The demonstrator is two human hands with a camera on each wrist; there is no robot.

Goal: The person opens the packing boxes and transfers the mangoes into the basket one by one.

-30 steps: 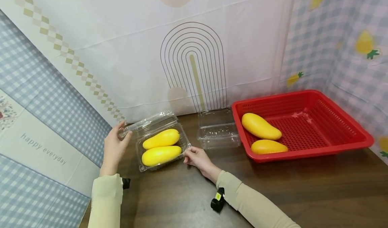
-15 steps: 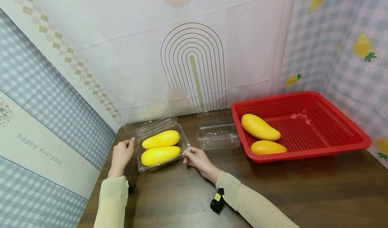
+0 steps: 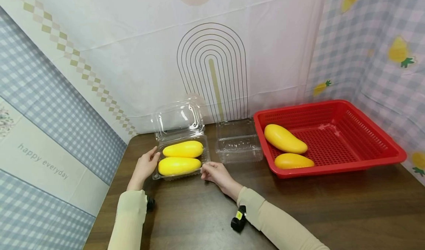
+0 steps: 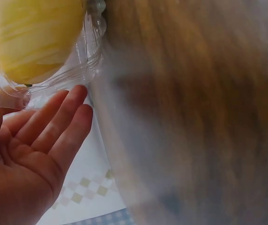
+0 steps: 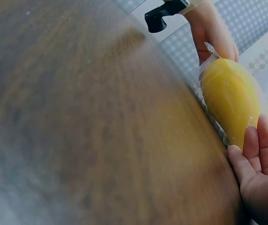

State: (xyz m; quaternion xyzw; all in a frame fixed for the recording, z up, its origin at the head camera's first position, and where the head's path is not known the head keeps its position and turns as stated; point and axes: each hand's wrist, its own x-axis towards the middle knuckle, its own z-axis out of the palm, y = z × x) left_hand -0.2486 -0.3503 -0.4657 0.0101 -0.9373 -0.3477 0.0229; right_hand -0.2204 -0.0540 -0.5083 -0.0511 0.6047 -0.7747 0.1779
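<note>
Clear clamshell box [image 3: 180, 161], two mangoes, lid up: judged light, flimsy, slippery. Left hand [image 3: 145, 166] and right hand [image 3: 214, 171] touched its ends, fingers relaxed, gripping nothing.

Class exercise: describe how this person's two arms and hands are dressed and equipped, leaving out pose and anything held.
Both arms wear long pale cream sleeves reaching the wrists. The left hand and right hand are bare. A small black device with a yellow mark sits under the right wrist, another black one at the left.

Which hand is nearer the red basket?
Right. The right hand sits at the mango box's basket-side corner; the left hand is at its far end from the red basket.
</note>
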